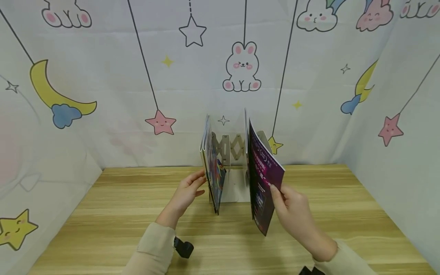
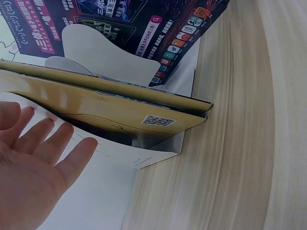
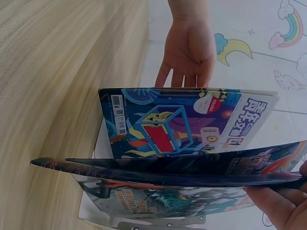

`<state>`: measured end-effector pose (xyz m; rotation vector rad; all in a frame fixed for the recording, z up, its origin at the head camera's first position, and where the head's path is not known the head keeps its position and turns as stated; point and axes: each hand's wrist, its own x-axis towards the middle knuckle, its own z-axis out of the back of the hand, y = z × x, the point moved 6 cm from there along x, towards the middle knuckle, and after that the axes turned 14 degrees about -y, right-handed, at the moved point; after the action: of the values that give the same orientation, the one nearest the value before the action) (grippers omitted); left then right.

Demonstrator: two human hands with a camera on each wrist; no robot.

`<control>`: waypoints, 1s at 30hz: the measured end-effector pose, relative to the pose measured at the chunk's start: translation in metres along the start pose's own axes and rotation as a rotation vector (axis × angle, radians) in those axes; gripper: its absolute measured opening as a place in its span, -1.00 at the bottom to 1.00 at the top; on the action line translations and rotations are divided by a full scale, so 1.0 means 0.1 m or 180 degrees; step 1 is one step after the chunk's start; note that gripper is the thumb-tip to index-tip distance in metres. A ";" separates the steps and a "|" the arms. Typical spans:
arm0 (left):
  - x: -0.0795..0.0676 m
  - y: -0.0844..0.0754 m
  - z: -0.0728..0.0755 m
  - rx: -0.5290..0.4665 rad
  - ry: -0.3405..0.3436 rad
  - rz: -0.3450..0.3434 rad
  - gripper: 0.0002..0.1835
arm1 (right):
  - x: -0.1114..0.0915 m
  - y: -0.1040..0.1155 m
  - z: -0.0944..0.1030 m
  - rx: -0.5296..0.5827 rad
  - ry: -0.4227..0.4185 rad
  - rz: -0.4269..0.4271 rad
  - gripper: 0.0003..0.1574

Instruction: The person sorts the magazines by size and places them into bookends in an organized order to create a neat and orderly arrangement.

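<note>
A white expandable book rack (image 1: 235, 187) with a metal lattice (image 1: 237, 147) stands at the back of the table. At its left end, magazines (image 1: 214, 175) with a colourful cover lean upright. My left hand (image 1: 187, 191) is at their outer side; the left wrist view shows its straight fingers against the rack's white end plate (image 2: 108, 148). On the right, my right hand (image 1: 297, 214) pinches a dark purple magazine (image 1: 264, 179) by its near edge, thumb on the cover. The magazine slants towards me. Beside it in the right wrist view is another magazine (image 3: 168, 203) with a teal and grey cover.
The wooden table (image 1: 137, 214) reaches the white printed cloth (image 1: 120, 133) behind the rack and at both sides. A black wrist camera (image 1: 183, 247) is strapped to the left forearm. Between the two groups of magazines lies a gap on the rack's base.
</note>
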<state>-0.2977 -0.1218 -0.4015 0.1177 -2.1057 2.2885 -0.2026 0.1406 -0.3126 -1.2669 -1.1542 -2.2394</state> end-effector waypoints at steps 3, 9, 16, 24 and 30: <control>0.00 0.00 0.00 -0.0007 0.0014 -0.0007 -0.52 | 0.00 -0.01 -0.01 -0.0019 -0.0013 0.0016 -0.89; 0.00 0.01 0.01 0.0006 0.0001 -0.0019 -0.51 | 0.02 -0.03 -0.04 -0.0023 -0.0035 0.0085 -0.90; 0.00 0.02 0.01 0.0019 -0.0028 -0.0021 -0.52 | 0.04 -0.08 -0.06 -0.0085 -0.0039 0.0048 -0.88; 0.00 0.02 0.00 0.0012 0.0011 0.0001 -0.51 | 0.05 -0.11 -0.08 -0.0119 -0.0029 -0.0007 -0.87; 0.00 0.02 0.01 0.0017 -0.0008 -0.0010 -0.52 | 0.05 -0.14 -0.10 -0.0184 0.0037 -0.0138 -0.82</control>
<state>-0.2981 -0.1226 -0.4038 0.1240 -2.0994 2.2936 -0.2199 0.1418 -0.3179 -1.2606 -1.1307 -2.3242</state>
